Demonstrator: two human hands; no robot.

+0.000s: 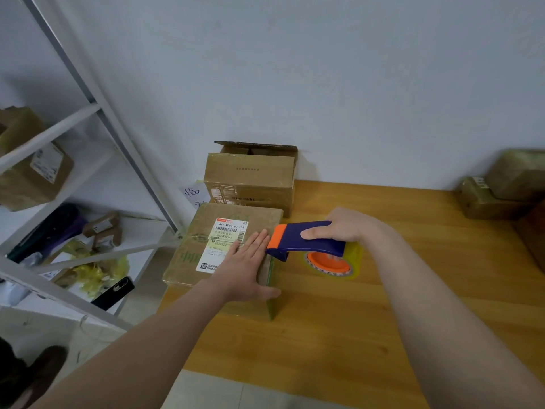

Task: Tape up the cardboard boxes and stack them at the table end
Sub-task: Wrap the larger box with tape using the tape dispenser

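We list: wooden table (398, 290), smooth, grained; brown cardboard box (206, 255), glossy with tape, white paper label (228, 231); plastic tape dispenser (306, 239), matt blue and orange; grey painted metal shelving (88, 93).

Pressing flat on top of the near cardboard box (224, 246) with the left hand (246, 268), fingers spread over the white shipping label (225, 242). Gripping the blue tape dispenser (306, 240) in the right hand (345, 224), its orange edge (277, 237) meeting the box's top right edge just beside the left fingertips. Trailing the yellowish tape roll (333, 262) below the grip, over the wooden table (383, 305). Standing beyond both hands, against the wall: an open-flapped box (250, 178).
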